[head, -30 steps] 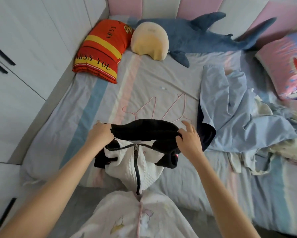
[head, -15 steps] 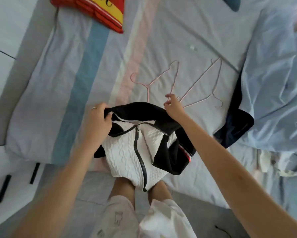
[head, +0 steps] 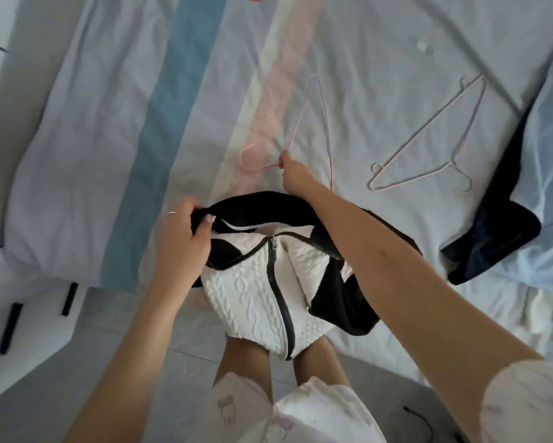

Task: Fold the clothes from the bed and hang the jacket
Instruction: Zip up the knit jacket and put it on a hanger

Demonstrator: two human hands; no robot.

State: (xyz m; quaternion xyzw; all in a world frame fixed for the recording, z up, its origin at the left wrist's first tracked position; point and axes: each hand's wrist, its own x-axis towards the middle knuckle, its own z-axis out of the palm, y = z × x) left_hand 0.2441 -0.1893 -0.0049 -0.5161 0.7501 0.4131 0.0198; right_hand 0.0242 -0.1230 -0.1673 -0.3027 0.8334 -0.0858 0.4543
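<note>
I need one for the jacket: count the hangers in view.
2. The held hanger is pinched by the right hand; the loose hanger lies on the sheet to its right. Others may hide under the blue bedding.

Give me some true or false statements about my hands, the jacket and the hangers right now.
The left hand grips the black collar of the jacket. True.
The right hand rests flat on the jacket. False: it pinches a pink hanger.
A second hanger lies untouched on the bed sheet. True.
The zipper is undone all the way down. False: it is zipped from the pull below the collar down to the hem.
</note>
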